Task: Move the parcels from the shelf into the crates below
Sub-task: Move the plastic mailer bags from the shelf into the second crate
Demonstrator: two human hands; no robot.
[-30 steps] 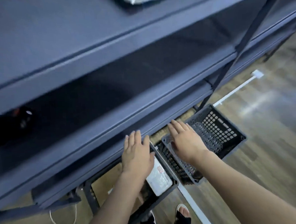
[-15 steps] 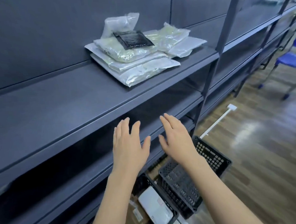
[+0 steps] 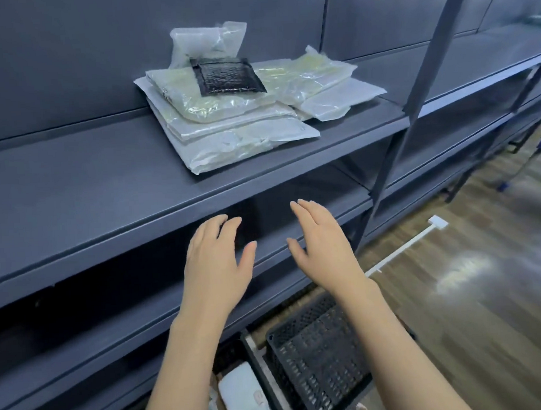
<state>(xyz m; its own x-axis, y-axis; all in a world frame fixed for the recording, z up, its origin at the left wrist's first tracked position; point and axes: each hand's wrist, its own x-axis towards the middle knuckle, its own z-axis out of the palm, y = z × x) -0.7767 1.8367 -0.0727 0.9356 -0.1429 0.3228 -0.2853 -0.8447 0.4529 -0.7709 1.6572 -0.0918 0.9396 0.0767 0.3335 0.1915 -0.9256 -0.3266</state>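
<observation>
While a white parcel (image 3: 247,396) already lies in the left crate (image 3: 256,357) below the shelf (image 3: 104,196), both empty grips, left hand (image 3: 217,265) and right hand (image 3: 324,249), hover spread-fingered under the remaining pile of parcels (image 3: 241,111) on it.

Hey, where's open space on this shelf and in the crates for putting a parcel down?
The shelf is bare left of the parcel pile; the pile crowds its right part, near the upright post. Below, the right crate looks empty, while the left crate already holds a white parcel.
</observation>
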